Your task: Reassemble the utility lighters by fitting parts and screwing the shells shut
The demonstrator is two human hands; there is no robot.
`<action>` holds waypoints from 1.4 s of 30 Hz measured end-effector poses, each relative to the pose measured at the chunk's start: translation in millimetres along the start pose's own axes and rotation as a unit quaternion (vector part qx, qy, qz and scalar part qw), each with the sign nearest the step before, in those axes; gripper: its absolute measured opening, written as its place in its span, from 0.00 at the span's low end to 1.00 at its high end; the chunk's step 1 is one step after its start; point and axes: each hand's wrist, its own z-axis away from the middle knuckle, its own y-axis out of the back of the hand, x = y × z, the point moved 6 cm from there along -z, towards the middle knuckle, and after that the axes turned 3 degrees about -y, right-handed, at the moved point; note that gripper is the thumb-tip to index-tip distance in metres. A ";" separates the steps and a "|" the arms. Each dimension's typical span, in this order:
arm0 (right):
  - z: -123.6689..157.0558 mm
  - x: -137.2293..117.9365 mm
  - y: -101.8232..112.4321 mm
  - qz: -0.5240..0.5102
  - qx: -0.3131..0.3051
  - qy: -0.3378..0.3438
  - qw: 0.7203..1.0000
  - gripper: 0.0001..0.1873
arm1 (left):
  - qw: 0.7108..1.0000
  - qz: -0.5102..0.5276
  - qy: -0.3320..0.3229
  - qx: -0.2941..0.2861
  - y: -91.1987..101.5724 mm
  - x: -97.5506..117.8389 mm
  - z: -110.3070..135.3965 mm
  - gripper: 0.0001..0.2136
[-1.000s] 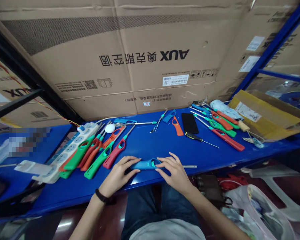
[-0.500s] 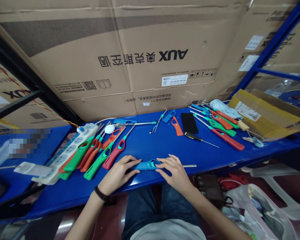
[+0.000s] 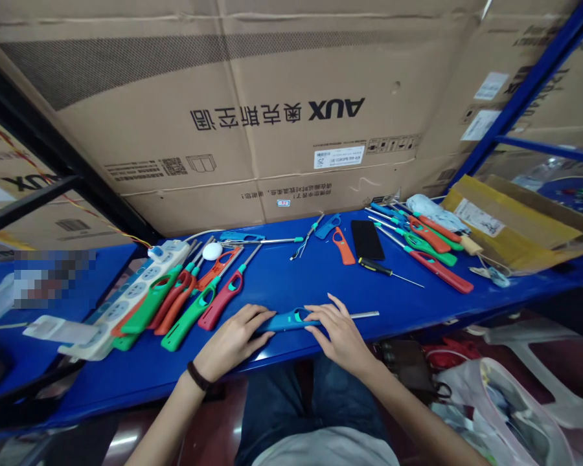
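**Q:** Head view: what's held at the front of the shelf?

**A:** A blue lighter (image 3: 285, 321), gripped in both hands. The left hand (image 3: 233, 338) is curled over its handle end, with the fingers pointing right and a dark wristband (image 3: 197, 376) on the wrist. The right hand (image 3: 341, 338) is clamped over the other end, with the fingers spread and pointing down-left toward the body.

**Q:** How does the lighter look, and where is it?

**A:** It lies flat and sideways near the front edge of the blue surface (image 3: 276, 285). It has a green-trimmed loop near the middle, and a thin metal tube (image 3: 364, 315) runs out to the right, past the right hand.

**Q:** What's closest to it?

**A:** Just left of the left hand, a green lighter (image 3: 189, 321) and a red one (image 3: 218, 301) lie angled among others. Further back are a screwdriver (image 3: 379, 266) and a black phone (image 3: 368, 239). A power strip (image 3: 140, 291) sits well off to the left.
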 end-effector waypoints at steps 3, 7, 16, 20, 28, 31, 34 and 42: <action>-1.3 0.7 1.7 0.006 0.007 0.005 1.000 0.05 | 0.998 -0.060 -0.028 0.018 -4.0 3.0 2.7 0.16; -2.0 0.6 2.0 0.024 0.009 0.027 0.999 0.06 | 0.993 -0.100 -0.050 0.037 -8.5 2.9 6.5 0.17; -9.6 3.7 2.1 0.057 0.009 0.090 0.994 0.11 | 0.980 -0.176 -0.082 0.048 -15.5 3.1 2.3 0.18; -14.1 9.6 0.5 0.058 -0.011 0.078 0.995 0.12 | 0.985 -0.143 -0.066 0.063 -15.7 2.5 -2.0 0.15; -26.7 7.4 8.4 0.059 -0.058 0.062 0.995 0.09 | 0.983 -0.127 -0.083 0.105 -13.5 8.7 -4.8 0.12; -35.2 -2.3 13.4 0.101 -0.027 0.073 0.992 0.11 | 0.984 -0.124 -0.059 0.112 -13.9 18.2 -10.0 0.12; -41.5 -9.5 18.9 0.167 0.081 0.104 0.977 0.20 | 0.984 -0.094 -0.035 0.149 -13.9 34.4 -17.0 0.11; -46.0 -8.4 23.6 0.179 0.164 0.202 0.949 0.26 | 0.983 0.043 0.044 0.173 -22.3 60.3 -16.8 0.09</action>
